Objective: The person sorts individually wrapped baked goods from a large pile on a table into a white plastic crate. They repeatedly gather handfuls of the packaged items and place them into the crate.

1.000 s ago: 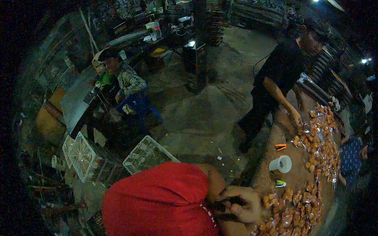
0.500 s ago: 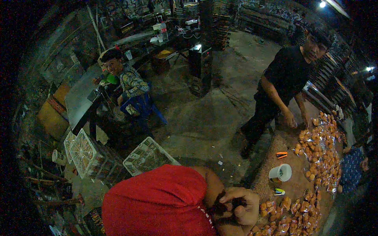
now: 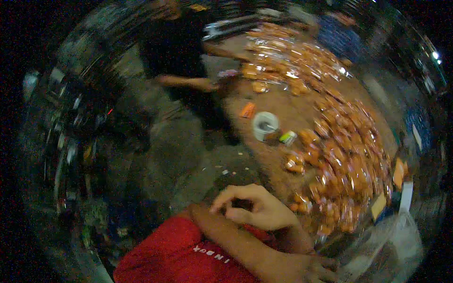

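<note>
My arms are folded across my red shirt [image 3: 160, 250]. My right hand [image 3: 257, 205] lies over my left forearm [image 3: 236, 245], its fingers and thumb curled toward each other in a ring. Whether anything small sits between the fingertips, I cannot make out. My left hand [image 3: 316, 270] is low in the picture near the right elbow side, blurred, so its fingers do not show clearly. Beyond my hands, a brown tabletop [image 3: 264, 155] carries many clear plastic bags of orange-brown pieces [image 3: 335, 165], the nearest just right of my right hand.
A white tub [image 3: 265, 126] stands on the table between an orange stapler [image 3: 247, 110] and a green-and-white stapler [image 3: 288, 137]. A person in black [image 3: 179, 56] reaches over the far left edge. Another in blue [image 3: 337, 37] is at the far side. Clear plastic [image 3: 387, 245] is at lower right.
My view has swung right toward the table, blurring the picture, so the bags now fill more of it. My arms stay folded; the left forearm shows more.
</note>
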`<state>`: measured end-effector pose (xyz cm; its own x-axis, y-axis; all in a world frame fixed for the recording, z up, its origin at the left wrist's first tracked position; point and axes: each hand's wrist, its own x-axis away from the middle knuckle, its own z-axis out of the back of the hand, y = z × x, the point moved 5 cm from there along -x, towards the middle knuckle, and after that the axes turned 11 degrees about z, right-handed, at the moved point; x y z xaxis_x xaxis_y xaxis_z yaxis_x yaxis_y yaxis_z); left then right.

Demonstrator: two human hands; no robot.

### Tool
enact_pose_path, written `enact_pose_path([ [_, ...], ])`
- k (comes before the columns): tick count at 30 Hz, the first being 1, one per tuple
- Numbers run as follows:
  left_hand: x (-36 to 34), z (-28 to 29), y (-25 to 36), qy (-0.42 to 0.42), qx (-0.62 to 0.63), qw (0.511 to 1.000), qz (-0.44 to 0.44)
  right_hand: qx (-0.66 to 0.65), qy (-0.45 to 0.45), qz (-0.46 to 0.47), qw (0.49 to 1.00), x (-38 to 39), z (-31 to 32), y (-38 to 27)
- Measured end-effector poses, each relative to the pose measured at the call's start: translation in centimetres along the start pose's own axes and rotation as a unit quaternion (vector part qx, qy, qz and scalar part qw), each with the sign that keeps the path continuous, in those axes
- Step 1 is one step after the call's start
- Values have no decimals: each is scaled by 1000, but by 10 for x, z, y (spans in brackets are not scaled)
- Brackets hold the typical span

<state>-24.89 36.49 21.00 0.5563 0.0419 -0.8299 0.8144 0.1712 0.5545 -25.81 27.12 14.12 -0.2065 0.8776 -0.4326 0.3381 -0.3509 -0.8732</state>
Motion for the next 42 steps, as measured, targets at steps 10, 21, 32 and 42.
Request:
enact_pose_path([
  [10,-27,-87,-13,-217,198,956,-15,-1,537,73,840,196,39,-83],
  [21,-26,-250,-200,-159,-56,985,25,785,597,22,162,483,-177,-254],
  [32,-40,-348,-232,-169,-44,983,57,808,521,-247,120,578,-143,-267],
  [42,-45,-353,-229,-188,-70,976,83,811,526,-208,149,585,-142,-274],
])
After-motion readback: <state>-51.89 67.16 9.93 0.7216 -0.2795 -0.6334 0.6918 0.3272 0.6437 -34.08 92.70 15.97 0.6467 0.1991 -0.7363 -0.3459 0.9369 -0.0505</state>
